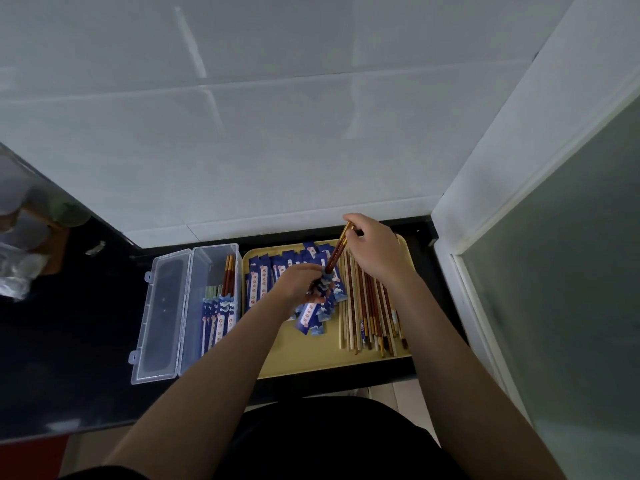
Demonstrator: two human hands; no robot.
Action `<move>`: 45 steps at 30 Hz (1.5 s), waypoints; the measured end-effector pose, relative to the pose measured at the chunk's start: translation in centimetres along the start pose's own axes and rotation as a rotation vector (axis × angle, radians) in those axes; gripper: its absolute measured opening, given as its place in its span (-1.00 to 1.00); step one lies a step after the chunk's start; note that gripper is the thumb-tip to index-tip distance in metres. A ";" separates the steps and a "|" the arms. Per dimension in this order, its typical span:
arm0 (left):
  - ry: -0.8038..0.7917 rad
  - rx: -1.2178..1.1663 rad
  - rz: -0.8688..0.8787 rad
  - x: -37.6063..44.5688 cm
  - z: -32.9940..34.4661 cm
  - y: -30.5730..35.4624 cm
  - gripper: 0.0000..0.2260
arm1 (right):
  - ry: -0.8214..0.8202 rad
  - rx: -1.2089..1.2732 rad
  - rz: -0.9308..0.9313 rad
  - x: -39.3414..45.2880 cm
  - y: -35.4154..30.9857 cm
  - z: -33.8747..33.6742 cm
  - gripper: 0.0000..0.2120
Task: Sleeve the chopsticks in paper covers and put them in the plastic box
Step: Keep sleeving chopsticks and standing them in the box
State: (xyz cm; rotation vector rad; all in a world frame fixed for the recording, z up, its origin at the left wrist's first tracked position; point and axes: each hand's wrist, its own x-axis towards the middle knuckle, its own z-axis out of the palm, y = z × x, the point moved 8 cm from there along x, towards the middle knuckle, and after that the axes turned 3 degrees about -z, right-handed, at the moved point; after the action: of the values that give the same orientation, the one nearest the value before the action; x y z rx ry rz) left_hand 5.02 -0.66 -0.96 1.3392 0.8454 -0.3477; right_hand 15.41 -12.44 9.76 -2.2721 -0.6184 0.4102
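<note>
My right hand point(375, 247) is pinching the gold-tipped top ends of a pair of dark reddish chopsticks point(336, 254), fingers curled round them, holding the pair tilted so the lower ends point down toward my left hand point(298, 282). The left one is wrapped around a blue paper cover point(323, 284), fingers curled tight on it, and the tips of the pair sit right at the mouth of that cover. I honestly can't tell how far in they are, my fingers hide that bit.

Both hands are hovering over a yellow tray point(311, 358). Under my left hand is a messy spread of loose paper covers point(273, 271), blue with a white strip of printing, fanned across the far-left half of the tray. On the right half lies a row of bare chopsticks point(370, 317), some pale wood and some dark brown, lined up roughly side by side, running away from me.

Just left of the tray, touching or nearly so, is the clear plastic box point(214, 271) with its hinged lid point(161, 317) flopped open flat to the left. Inside, against the right wall, a few sleeved chopsticks point(220, 313) already lie, the blue covers at the near end and brown sticks poking out the far end.

Everything sits on a black countertop point(69, 341) against a white tiled wall point(277, 133).
</note>
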 end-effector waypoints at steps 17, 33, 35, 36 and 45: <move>0.578 0.238 0.150 -1.7 -13.6 1.2 -0.81 | -0.312 -0.167 0.233 1.3 3.8 13.1 -0.76; 0.458 0.495 0.034 0.1 -20.4 -5.1 -0.56 | -0.424 -0.460 0.383 -0.3 4.3 22.6 -0.74; 0.404 0.627 0.041 0.5 -19.8 -5.3 -0.54 | -0.419 -0.449 0.385 -0.2 4.2 22.8 -0.79; 0.393 0.692 0.033 0.5 -19.6 -5.5 -0.53 | -0.410 -0.436 0.389 -0.2 4.2 22.9 -0.79; 0.538 0.694 0.103 0.0 -19.2 -3.5 -0.67 | -0.136 -0.137 0.285 1.2 2.9 20.0 -0.85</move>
State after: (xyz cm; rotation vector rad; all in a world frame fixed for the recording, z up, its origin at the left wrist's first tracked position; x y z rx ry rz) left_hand -3.77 16.60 -3.39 2.1739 1.1473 -0.2024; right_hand 8.11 -2.16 -6.09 -2.4883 -0.3988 0.6840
